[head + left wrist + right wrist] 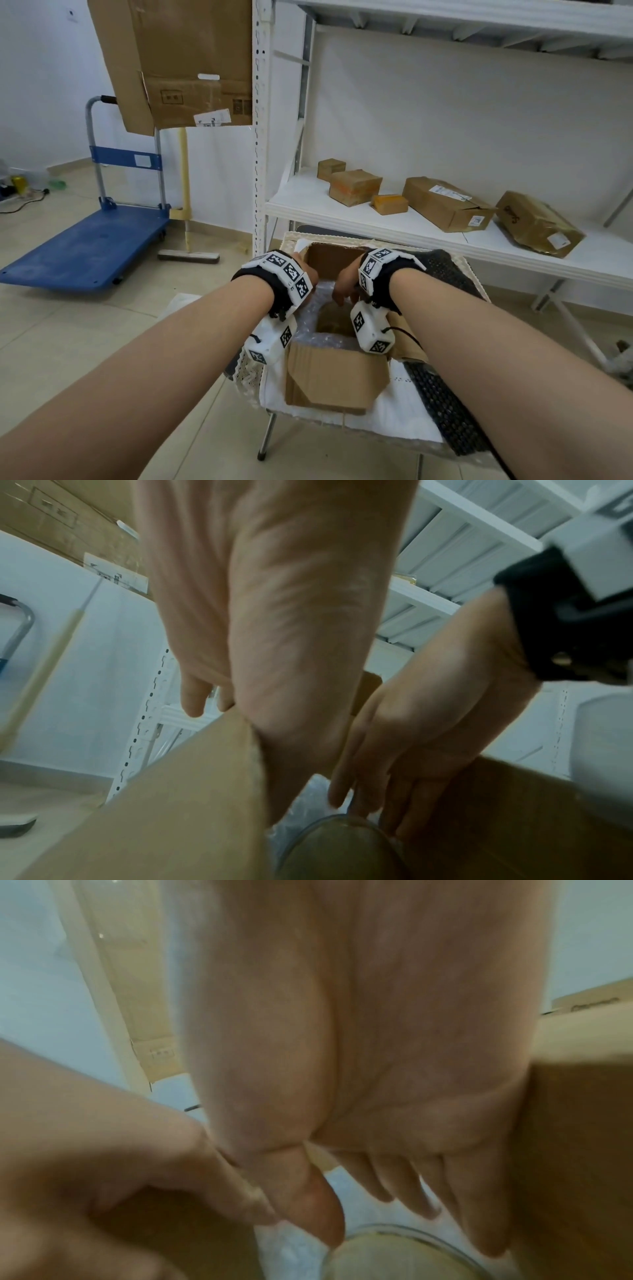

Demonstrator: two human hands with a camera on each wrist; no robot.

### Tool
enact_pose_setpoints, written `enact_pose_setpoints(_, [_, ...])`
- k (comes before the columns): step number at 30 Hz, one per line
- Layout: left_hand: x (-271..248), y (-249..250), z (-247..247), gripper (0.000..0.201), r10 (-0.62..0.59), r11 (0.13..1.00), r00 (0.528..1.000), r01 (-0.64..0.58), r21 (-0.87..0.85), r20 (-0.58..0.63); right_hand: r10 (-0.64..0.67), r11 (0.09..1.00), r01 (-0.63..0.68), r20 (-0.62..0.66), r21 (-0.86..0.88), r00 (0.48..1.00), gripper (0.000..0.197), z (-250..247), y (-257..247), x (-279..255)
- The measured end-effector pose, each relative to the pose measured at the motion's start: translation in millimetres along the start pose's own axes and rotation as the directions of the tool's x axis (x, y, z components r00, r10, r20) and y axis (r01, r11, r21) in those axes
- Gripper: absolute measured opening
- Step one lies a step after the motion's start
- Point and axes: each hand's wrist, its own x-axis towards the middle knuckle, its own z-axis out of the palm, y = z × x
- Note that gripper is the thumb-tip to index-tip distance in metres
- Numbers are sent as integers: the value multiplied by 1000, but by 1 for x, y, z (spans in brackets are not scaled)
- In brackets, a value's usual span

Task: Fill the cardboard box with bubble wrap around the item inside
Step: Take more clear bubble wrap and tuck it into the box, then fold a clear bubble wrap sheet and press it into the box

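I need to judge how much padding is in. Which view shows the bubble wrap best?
The head view: the clear bubble wrap lines the open brown cardboard box around the round item. The left wrist view shows only a sliver beside the right hand; the right wrist view, a blurred pale patch below the fingers.

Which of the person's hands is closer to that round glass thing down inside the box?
Right. The right hand reaches into the cardboard box, fingertips just above the glass item. The left hand rests on the box's left wall.
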Motion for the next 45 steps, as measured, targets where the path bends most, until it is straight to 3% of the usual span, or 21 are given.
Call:
enact_pose_setpoints(6, [-6,-2,-11,68,91,989,996,-93,-114,-20,30,996,-15,-177,86,984,22,-23,11,-29])
enact_pose_setpoints(8, [-22,1,-25,64,96,978,995,-101,-180,-34,15,967,30,-173,255,985,21,-28,17,-38])
enact_pose_setpoints(11, [-46,9,-43,47,74,965,992,-96,-244,-99,2,882,101,-218,460,976,33,-30,26,-63])
enact_pose_setpoints(16, [-75,35,-69,32,85,938,968,-158,-310,-236,-8,843,261,-474,470,881,34,-23,50,-103])
enact_pose_setpoints(19, [-88,65,-83,43,94,931,958,-181,-317,-271,55,815,256,-510,519,858,28,-16,69,-130])
enact_pose_setpoints(22, [-98,103,-93,26,132,926,949,-221,-307,-286,143,803,222,-541,553,829,26,-4,103,-147])
enact_pose_setpoints(24, [-98,128,-98,24,167,922,936,-259,-286,-310,203,801,200,-570,565,797,26,6,128,-151])
enact_pose_setpoints(28, [-94,171,-106,27,223,900,929,-313,-303,-296,280,810,112,-546,576,789,35,22,172,-165])
enact_pose_setpoints(34, [-78,226,-109,9,298,891,917,-367,-268,-263,345,708,120,-488,696,802,10,59,238,-168])
enact_pose_setpoints(38, [-61,260,-101,26,327,888,916,-383,-257,-233,383,649,94,-431,755,817,3,82,263,-155])
enact_pose_setpoints(42, [-35,288,-83,35,338,909,918,-376,-182,-209,400,563,30,-304,826,865,25,106,276,-127])
enact_pose_setpoints(45, [-4,307,-59,58,312,924,928,-346,-164,-205,387,546,16,-269,838,882,24,120,272,-118])
